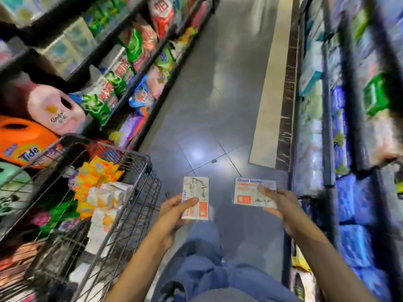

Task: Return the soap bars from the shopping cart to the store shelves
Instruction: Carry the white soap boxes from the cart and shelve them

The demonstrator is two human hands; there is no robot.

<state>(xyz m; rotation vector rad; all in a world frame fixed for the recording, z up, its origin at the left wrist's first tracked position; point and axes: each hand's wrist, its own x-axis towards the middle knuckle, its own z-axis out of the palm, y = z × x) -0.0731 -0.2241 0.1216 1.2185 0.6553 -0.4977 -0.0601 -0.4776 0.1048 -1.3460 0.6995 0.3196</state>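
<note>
My left hand (174,211) grips a white boxed soap bar (197,192) with blue and orange print, held upright over the aisle floor. My right hand (281,203) grips a second white box marked Goat Soap (246,192), held flat and sideways at the same height. The wire shopping cart (139,162) stands at the lower left, right beside my left hand. Inside it lie several more soap packs (106,201), white and yellow-orange. Store shelves run along both sides of the aisle.
The left shelves (139,68) carry detergent bags and jugs, among them an orange Tide jug (24,142) and a pink Comfort jug (54,110). The right shelves (327,127) hold blue and white packs, blurred. Grey tiled floor (218,94) stretches ahead between them.
</note>
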